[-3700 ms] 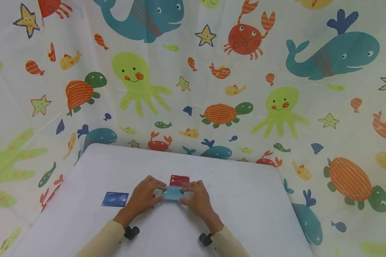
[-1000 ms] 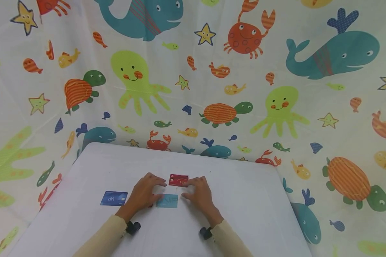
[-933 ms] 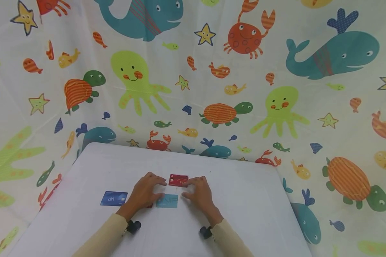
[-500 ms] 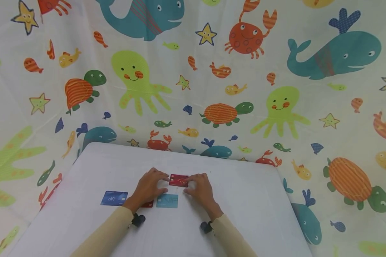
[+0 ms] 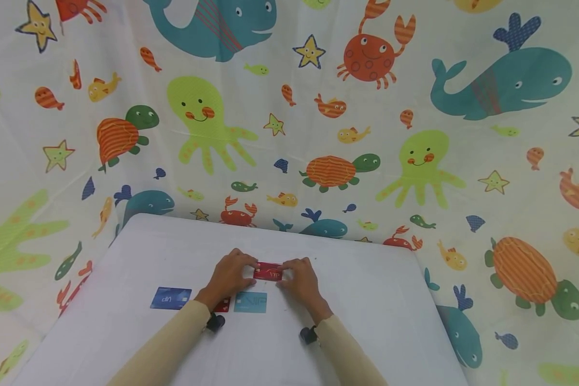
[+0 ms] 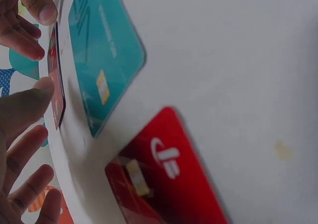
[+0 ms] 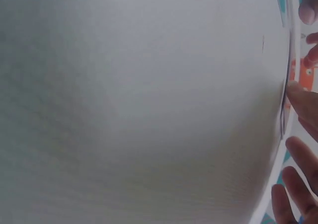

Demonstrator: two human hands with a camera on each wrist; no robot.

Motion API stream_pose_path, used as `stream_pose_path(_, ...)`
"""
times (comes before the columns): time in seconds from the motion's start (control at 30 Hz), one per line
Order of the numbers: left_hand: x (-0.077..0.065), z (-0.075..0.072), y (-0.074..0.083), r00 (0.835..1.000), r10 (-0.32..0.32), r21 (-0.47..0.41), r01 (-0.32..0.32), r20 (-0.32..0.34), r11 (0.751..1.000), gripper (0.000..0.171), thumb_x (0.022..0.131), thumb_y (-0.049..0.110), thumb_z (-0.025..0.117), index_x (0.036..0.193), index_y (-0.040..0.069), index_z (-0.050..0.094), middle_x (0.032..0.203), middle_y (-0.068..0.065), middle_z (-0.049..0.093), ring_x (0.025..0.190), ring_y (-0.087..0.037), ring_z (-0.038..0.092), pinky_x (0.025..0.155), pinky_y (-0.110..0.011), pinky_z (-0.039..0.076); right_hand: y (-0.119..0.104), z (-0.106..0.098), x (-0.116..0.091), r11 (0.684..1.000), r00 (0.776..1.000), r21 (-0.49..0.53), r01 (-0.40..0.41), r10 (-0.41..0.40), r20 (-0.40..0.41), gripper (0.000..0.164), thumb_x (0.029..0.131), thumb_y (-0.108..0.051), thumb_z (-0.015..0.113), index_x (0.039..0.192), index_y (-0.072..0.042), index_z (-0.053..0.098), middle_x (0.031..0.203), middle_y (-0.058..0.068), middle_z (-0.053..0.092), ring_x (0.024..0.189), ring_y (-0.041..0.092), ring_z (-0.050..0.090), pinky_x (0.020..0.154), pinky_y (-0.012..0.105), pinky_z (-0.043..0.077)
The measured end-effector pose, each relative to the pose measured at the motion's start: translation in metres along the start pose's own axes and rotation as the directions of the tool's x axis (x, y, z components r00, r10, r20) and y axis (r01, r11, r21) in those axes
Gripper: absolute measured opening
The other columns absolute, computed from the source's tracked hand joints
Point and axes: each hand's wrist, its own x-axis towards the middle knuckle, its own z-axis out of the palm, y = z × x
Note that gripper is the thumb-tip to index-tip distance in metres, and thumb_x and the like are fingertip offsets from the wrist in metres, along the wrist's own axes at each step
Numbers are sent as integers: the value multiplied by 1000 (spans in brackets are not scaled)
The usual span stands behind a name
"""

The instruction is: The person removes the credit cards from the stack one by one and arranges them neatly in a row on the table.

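Both hands hold a red VIP card (image 5: 268, 272) by its two short ends, near the middle of the table. My left hand (image 5: 230, 274) has its thumb and fingers at the left end; my right hand (image 5: 303, 280) does the same at the right end. In the left wrist view this red card (image 6: 57, 80) is seen almost edge-on, thumbs at its ends. A teal card (image 5: 250, 302) lies flat just in front of it. Another red card (image 5: 224, 305) lies left of the teal one, partly hidden by my left wrist.
A blue VIP card (image 5: 171, 298) lies farther left on the white table (image 5: 386, 311), its lettering upside down. Behind the table hangs a curtain (image 5: 270, 150) printed with sea animals. Small dark cameras sit at both wrists.
Earlier both hands held the teal card, then let it go nearer the person. The hands have since moved away to the red VIP card and taken its ends; the left also moved right.
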Motion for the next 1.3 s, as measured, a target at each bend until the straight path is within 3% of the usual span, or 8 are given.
stream_pose_path(0.17,6,5,-2,1000,14,3,-14,-2,1000,40,79,27,96,116,20,82,123,-1,78,111,-21,62,97,-43,59,0,1,2,1000,1000,-18,4,-4,11,31,86,-25,91,116,-25,81,121,-4,77,115,17,57,105,39,56)
stream_pose_path(0.53,11,11,-4,999,-30,6,30,21,1000,39,81,25,94,117,20,82,117,0,77,107,-18,60,99,-42,59,-1,2,2,999,999,-29,38,-38,4,29,87,-23,90,114,-24,82,118,-5,78,110,15,57,102,37,57)
stream_pose_path(0.97,11,8,-1,999,47,-5,-47,-27,999,35,81,24,95,114,20,83,117,-1,78,107,-20,62,95,-43,60,4,2,7,999,998,-35,30,-28,47,33,87,-25,90,119,-27,81,123,-8,77,113,13,55,103,34,56)
stream_pose_path(1.3,8,5,0,998,55,-8,-55,-18,998,34,81,26,94,112,20,84,118,-2,79,108,-21,62,93,-43,59,2,0,5,998,998,-52,32,-28,62,35,87,-26,90,121,-27,81,123,-5,77,114,15,56,104,38,57)
